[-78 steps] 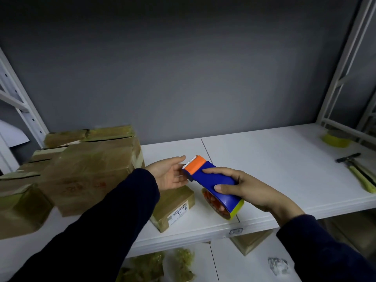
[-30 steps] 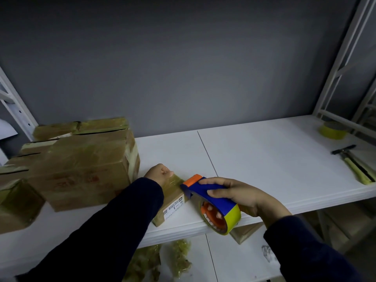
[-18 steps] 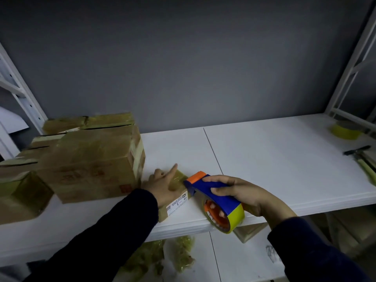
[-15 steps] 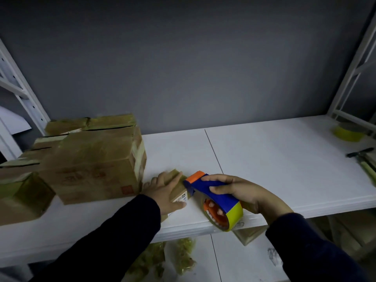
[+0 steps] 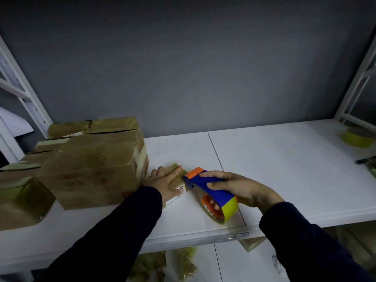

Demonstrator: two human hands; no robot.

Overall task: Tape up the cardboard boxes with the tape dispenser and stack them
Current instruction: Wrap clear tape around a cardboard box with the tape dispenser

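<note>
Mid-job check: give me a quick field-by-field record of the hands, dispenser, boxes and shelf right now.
left hand: flat on the small box, pressing it down
right hand: gripping the tape dispenser
dispenser: orange end at the small box's right edge, roll toward the shelf's front edge
big boxes: grouped at left, already taped
shelf: white; yellow tape roll far right
stacking: small box not yet stacked
</note>
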